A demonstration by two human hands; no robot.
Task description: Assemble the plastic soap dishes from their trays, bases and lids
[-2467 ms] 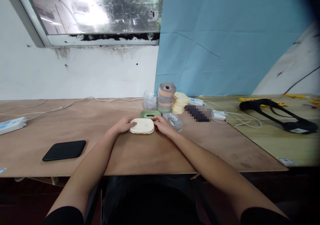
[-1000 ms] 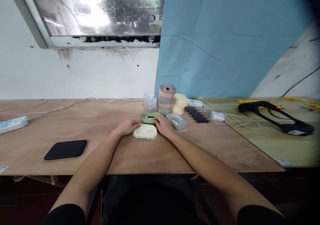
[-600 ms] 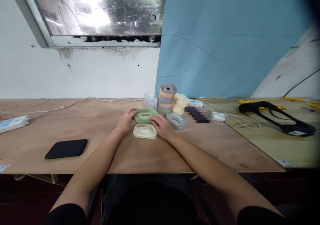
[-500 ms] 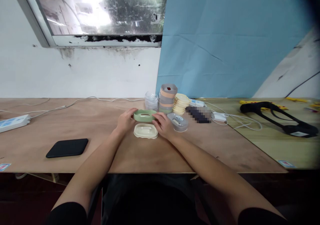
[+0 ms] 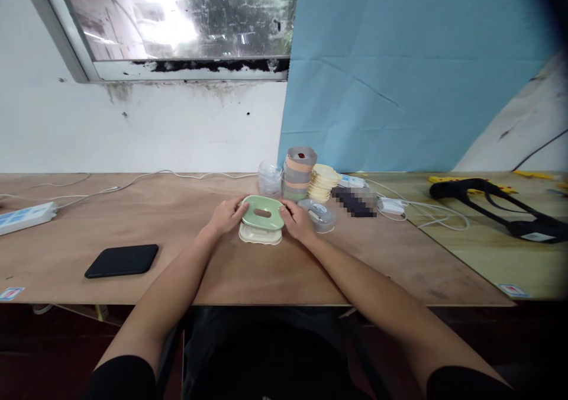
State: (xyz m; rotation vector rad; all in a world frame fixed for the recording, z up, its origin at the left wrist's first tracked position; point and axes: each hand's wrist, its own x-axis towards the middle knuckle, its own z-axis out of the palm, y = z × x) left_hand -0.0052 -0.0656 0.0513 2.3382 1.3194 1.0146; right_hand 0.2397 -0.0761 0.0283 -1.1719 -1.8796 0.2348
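Observation:
Between my two hands is a green slotted dish (image 5: 271, 221), a shallow rounded tray with an oblong hole in its middle. My left hand (image 5: 227, 215) grips its left end, thumb over the rim. At the right end, my right hand (image 5: 299, 220) holds it the same way. The dish tilts so that its inside faces me. Just below and partly behind it, a cream shallow tray (image 5: 260, 236) rests on the table; the dish covers its far part. Whether the two touch, I cannot tell.
Behind my hands stand clear plastic pieces (image 5: 270, 179), a stack of grey, orange and green dishes (image 5: 300, 172) and stacked cream trays (image 5: 323, 184). A clear lidded container (image 5: 320, 215) sits right of my right hand. A black phone (image 5: 121, 261) lies left, cables and a power strip (image 5: 27, 216) beyond.
The green dish has tipped toward me and come slightly nearer and to the right, overlapping the cream tray in view. Both hands moved with it, keeping their hold.

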